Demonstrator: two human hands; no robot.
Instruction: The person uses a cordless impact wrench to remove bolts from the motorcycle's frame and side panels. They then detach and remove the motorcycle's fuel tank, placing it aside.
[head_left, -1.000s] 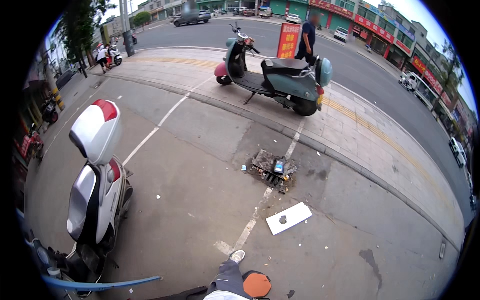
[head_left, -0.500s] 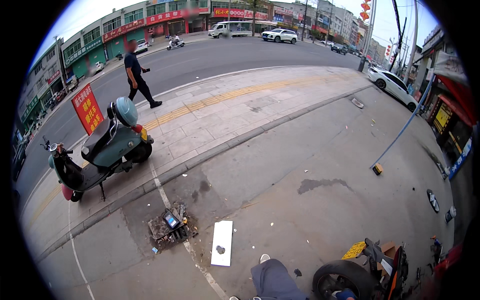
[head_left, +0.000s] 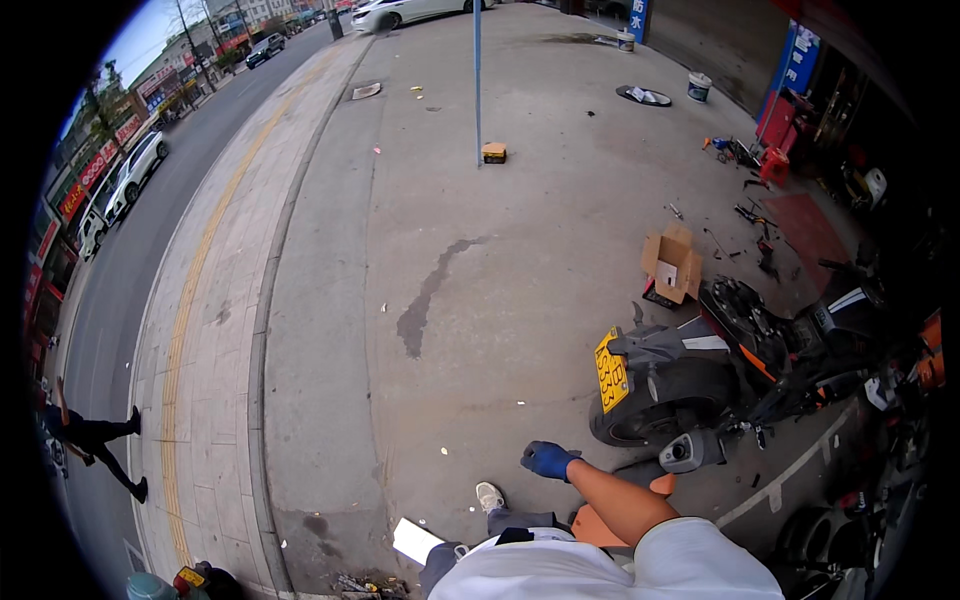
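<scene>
My right hand [head_left: 548,460], in a blue glove, hangs in front of my body with its fingers curled closed. Whether anything is in it is hidden. The nearest thing is a motorcycle [head_left: 760,345] on its right, black with orange accents. Its rear tyre [head_left: 690,400], yellow number plate [head_left: 610,371] and grey silencer [head_left: 690,452] face my side, and the hand stays apart from them. By my feet lies a white panel [head_left: 414,541]. An orange-brown piece [head_left: 597,527] shows partly under my forearm. My left hand is out of view.
An open cardboard box [head_left: 672,265] stands beyond the motorcycle, with scattered tools [head_left: 755,215] to its right. A blue pole [head_left: 478,90] rises from a yellow-black block [head_left: 494,153]. Along the left run a kerb [head_left: 265,330] and a pavement, where a person [head_left: 95,435] walks.
My view has swung to the right, bringing the whole motorcycle and box in. My gloved right hand and forearm now show clearly. The parked scooter has slid to the lower left edge.
</scene>
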